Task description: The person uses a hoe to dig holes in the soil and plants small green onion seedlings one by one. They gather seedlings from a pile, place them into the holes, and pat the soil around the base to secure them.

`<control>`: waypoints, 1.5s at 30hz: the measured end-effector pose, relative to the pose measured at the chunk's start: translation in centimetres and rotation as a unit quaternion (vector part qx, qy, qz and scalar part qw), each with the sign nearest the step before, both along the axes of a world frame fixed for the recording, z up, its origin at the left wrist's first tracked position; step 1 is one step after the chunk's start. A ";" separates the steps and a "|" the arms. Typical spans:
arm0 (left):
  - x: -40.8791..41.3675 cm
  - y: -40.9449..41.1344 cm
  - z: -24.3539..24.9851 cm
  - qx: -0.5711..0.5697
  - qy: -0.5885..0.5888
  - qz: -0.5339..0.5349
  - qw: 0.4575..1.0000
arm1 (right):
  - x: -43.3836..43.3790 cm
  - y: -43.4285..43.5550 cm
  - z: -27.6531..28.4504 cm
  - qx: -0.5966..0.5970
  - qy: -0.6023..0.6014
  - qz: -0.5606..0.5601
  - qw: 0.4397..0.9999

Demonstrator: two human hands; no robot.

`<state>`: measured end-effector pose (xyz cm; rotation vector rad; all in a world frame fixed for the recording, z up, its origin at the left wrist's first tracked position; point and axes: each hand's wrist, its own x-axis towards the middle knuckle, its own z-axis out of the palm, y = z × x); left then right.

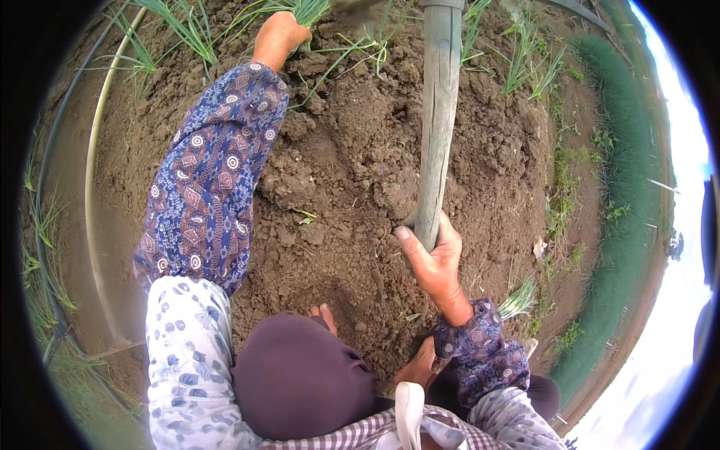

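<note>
My left hand [281, 38] reaches to the top of the view, its fingers closed around the base of a clump of green onion plants [309, 12]. The roots are hidden by the hand and the soil. In my right hand [436, 259] is the lower end of a weathered wooden tool handle [440, 112], thumb along its left side. The handle runs up the picture to a metal collar [444, 3]; the working head is mostly cut off, so its kind is not clear. Loose, cloddy brown soil [349, 152] lies between both hands.
More onion plants stand at upper left [194, 39] and upper right [520, 62]. A small onion bunch [517, 301] lies by my right sleeve. Hoses [93, 169] run down the left side. Dense green crop rows [624, 185] border the right. My bare foot [417, 363] rests on the soil.
</note>
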<state>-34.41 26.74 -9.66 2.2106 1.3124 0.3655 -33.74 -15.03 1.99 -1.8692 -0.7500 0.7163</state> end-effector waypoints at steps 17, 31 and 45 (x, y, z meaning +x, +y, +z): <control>-4.0 -5.9 15.2 -0.070 -0.295 0.234 0.924 | 26.4 -16.1 34.6 0.399 -0.554 -0.310 0.661; 14.2 -25.4 17.2 -0.409 -0.405 -0.073 0.814 | 26.8 -31.7 -17.3 -0.156 -0.054 -0.369 0.915; 11.3 -47.8 -0.1 -0.720 -0.333 0.074 0.604 | 30.1 -29.9 2.7 0.204 -0.308 -0.420 0.829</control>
